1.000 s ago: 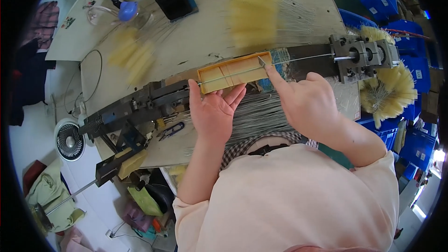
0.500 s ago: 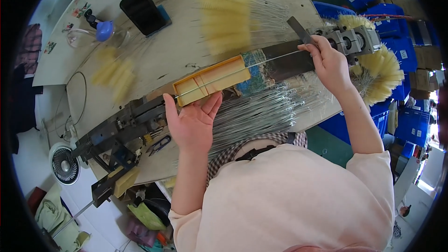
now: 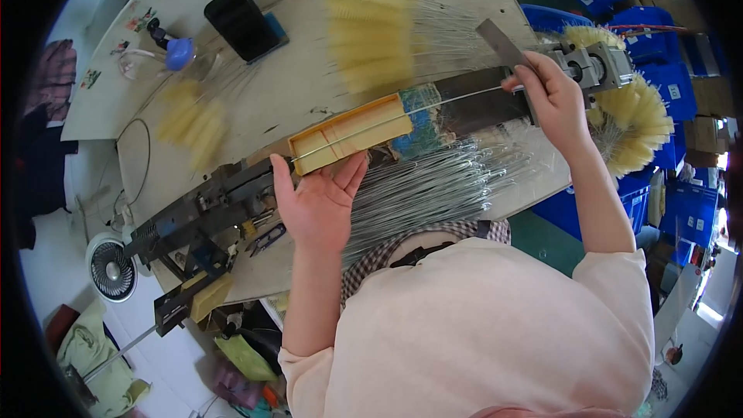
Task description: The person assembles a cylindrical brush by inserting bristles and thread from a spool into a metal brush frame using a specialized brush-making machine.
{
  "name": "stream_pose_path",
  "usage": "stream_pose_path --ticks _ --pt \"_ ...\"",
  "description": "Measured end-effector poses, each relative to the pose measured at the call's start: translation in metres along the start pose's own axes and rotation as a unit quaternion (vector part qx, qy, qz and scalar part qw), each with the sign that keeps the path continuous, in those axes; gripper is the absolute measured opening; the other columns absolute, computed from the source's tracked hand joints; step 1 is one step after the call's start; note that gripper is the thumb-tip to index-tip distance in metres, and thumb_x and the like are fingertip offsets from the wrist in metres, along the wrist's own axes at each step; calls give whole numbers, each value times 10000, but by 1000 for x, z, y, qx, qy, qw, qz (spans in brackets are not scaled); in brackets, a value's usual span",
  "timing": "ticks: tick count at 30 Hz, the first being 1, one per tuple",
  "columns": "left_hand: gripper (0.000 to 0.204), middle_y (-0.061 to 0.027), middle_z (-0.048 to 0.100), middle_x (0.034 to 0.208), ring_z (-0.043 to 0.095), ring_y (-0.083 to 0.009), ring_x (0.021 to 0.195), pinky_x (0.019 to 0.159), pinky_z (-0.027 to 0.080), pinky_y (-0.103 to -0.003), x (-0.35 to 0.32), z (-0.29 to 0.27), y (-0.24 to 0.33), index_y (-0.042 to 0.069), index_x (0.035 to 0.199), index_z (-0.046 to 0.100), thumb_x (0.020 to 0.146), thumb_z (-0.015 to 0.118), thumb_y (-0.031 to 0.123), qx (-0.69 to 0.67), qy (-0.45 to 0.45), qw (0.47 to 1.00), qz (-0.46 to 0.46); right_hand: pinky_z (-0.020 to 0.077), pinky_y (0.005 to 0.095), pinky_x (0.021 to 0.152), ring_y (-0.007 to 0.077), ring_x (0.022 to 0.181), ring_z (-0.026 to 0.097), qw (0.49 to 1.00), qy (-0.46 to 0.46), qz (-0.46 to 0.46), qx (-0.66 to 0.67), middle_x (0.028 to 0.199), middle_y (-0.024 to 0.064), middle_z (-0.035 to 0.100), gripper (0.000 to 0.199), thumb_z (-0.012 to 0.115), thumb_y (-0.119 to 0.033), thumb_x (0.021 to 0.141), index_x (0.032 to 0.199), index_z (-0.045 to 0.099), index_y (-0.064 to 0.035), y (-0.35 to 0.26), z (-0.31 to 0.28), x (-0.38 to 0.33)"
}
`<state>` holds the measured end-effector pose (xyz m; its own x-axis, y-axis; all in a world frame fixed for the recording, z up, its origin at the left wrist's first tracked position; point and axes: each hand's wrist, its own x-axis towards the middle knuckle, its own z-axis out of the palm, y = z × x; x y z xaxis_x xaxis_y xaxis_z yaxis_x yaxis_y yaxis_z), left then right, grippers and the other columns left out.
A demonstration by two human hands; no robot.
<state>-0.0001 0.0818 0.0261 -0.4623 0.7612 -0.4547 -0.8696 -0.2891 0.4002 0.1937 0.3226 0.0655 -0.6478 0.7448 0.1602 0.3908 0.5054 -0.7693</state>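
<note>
Now we see the left hand [image 3: 319, 200] open, fingers spread, thumb touching the yellow tray's [image 3: 352, 134] near end on the dark rail [image 3: 472, 108]. Right hand [image 3: 551, 97] has fingers pinched on a thin wire [image 3: 433, 106] lying along tray and rail. Loose wires [image 3: 433, 186] are piled just beside, yellow brushes [image 3: 371, 27] behind.
</note>
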Motion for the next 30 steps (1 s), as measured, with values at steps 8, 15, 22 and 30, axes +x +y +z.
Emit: stream_pose_path --ticks 8,15,22,30 --pt "736 -94 432 1291 499 -321 1134 1016 316 -418 2 -1 -2 40 1295 385 852 369 627 7 -15 1000 3 349 299 474 182 426 425 918 -81 -281 -267 526 1 456 484 589 -42 693 1175 556 -50 -88 41 -28" --pt "739 -119 412 1299 510 -295 1125 1003 315 -402 1 3 -3 26 1322 330 883 276 618 20 -5 1000 4 342 283 488 145 418 422 888 -121 -296 -329 500 -17 414 555 568 -62 627 1178 541 -6 -85 66 -39" --pt "709 -111 418 1286 499 -281 1121 995 320 -405 0 9 -3 29 1317 326 895 279 597 37 3 999 9 341 292 484 156 409 406 890 -131 -274 -338 486 -7 410 535 573 -46 660 1191 531 6 -88 71 -43" --pt "673 -72 473 1197 497 -220 1071 916 317 -354 0 9 -1 53 1263 382 885 312 605 64 23 998 -1 335 301 469 172 401 386 896 -126 -272 -326 478 8 390 511 585 -20 688 1194 530 17 -90 72 -41"
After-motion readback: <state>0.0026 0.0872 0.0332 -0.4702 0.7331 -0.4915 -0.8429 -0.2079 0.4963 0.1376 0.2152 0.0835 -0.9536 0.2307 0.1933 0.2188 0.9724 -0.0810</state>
